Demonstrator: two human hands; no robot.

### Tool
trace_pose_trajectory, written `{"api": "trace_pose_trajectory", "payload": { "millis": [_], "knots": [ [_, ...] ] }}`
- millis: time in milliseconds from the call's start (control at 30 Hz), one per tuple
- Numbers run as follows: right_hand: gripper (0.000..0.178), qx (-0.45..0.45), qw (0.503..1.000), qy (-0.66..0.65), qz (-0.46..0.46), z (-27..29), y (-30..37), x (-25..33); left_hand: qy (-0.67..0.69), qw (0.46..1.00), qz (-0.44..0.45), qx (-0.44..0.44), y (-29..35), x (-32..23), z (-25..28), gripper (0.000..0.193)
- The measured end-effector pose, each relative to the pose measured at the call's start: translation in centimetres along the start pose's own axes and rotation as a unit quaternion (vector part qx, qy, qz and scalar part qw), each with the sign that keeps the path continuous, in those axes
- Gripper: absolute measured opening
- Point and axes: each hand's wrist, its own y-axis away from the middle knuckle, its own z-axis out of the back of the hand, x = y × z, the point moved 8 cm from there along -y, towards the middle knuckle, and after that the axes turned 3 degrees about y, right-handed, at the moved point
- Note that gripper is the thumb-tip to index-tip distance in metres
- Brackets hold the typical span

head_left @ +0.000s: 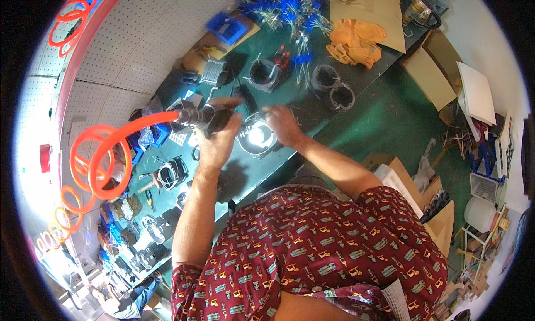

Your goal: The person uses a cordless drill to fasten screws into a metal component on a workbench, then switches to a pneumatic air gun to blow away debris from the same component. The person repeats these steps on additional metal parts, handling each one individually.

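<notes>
My left hand [222,133] is wrapped round a black air tool [207,119], which has an orange coiled hose [146,120] running from its back end. The tool is held over the left side of a round lamp housing [256,149] with a bright reflective inside. My right hand [285,125] is at the housing's upper right rim, fingers curled together; what they pinch, if anything, is too small to make out. Just beyond the hands lies a dark ribbed part [243,98], partly hidden by the left hand.
Dark ring-shaped housings [263,74] stand farther back on the green bench [304,106]. Behind them are bundled blue-ended wires [287,9], an orange cloth [356,42] and a blue bin [227,27]. More parts [171,173] lie to the left. Cardboard boxes [432,70] stand on the right.
</notes>
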Motion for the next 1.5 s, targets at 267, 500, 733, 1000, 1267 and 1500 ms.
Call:
{"api": "trace_pose_trajectory", "payload": {
  "millis": [267, 500, 733, 1000, 1267, 1500],
  "knots": [
    [0.044, 0.04, 0.999, 0.001, 0.003, -1.8, 0.8, -2.0, -0.005, 0.999, -0.036, 0.01, -1.0, 0.9, 0.2, 0.017],
    [0.043, 0.029, 0.999, -0.015, -0.016, -2.3, 1.1, -2.4, 0.005, 1.0, -0.008, 0.002, -0.3, 1.0, 0.7, 0.016],
    [0.041, 0.022, 1.0, -0.014, 0.007, 0.0, 0.3, 0.1, -0.045, 0.999, 0.001, -0.003, -0.2, -0.5, 0.5, 0.019],
    [0.056, 0.019, 0.996, 0.034, -0.077, 3.0, -1.2, 2.7, 0.019, 0.999, 0.007, -0.05, 0.0, 0.6, 2.5, 0.025],
    [0.065, 0.099, 0.964, -0.248, 0.013, 2.2, -8.4, 10.4, -0.019, 0.999, 0.031, 0.011, -0.6, -0.1, 1.9, 0.037],
    [0.053, 0.167, 0.959, -0.226, -0.047, 2.4, -8.6, 10.1, -0.137, 0.986, -0.024, -0.089, 2.9, -3.1, 5.3, 0.042]
  ]
}}
